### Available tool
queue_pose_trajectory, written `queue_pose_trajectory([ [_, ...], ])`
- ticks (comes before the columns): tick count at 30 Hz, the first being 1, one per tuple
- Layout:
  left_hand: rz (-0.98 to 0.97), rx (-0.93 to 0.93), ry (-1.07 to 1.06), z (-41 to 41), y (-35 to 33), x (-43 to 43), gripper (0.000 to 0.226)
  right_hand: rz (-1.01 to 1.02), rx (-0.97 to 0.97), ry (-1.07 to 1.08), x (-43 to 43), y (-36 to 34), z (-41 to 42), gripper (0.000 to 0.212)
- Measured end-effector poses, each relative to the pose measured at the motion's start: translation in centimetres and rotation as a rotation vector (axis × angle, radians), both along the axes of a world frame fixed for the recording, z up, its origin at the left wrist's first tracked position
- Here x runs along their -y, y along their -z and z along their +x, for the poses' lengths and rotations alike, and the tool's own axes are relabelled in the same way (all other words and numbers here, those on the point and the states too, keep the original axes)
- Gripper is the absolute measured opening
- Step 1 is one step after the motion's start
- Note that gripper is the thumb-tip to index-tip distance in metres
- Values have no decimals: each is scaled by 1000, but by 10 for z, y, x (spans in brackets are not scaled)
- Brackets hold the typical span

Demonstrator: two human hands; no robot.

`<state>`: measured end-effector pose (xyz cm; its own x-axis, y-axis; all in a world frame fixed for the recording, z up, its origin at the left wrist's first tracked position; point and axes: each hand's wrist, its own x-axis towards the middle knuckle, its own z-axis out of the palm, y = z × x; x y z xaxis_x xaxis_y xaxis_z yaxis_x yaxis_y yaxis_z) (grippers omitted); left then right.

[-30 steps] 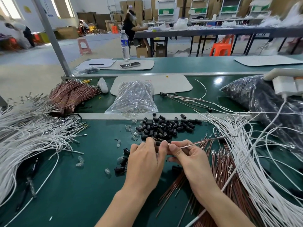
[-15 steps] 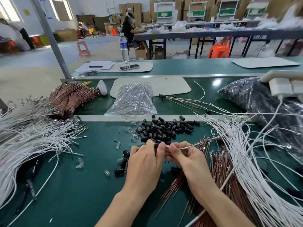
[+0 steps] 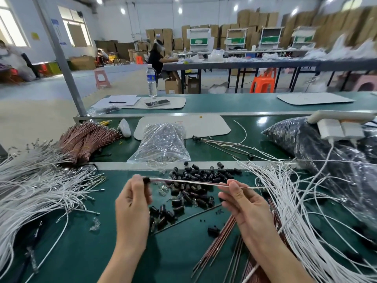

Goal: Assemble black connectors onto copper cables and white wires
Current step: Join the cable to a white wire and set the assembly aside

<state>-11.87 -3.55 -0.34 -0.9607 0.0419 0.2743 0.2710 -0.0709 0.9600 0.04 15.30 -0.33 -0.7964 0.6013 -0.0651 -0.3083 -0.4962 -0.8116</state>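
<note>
While your left hand (image 3: 132, 203) pinches a black connector (image 3: 146, 180) between thumb and fingertips at centre left of the frame, your right hand (image 3: 244, 205) pinches the far end of the span, where a white wire (image 3: 189, 181) and a copper cable (image 3: 204, 184) run side by side out of it. The loose connectors (image 3: 200, 174) lie piled on the green table (image 3: 81, 242) behind and beneath the span, with the spare copper cables (image 3: 222, 235) at lower centre.

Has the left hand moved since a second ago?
Yes. The left hand has pulled left, away from the right hand; it now pinches a black connector left of the connector pile, not at its near edge.
</note>
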Motion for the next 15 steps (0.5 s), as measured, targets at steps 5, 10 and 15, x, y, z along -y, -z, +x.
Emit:
queue_pose_trajectory([
  [5, 132, 116, 57, -7, -8, 15, 40, 232, 23, 74, -5, -16, 6, 28],
  [10, 256, 301, 329, -16, -39, -3, 27, 501, 66, 177, -38, -61, 5, 27],
  [15, 159, 345, 428, -70, -101, -79, 25, 453, 224, 138, -112, -120, -42, 42],
])
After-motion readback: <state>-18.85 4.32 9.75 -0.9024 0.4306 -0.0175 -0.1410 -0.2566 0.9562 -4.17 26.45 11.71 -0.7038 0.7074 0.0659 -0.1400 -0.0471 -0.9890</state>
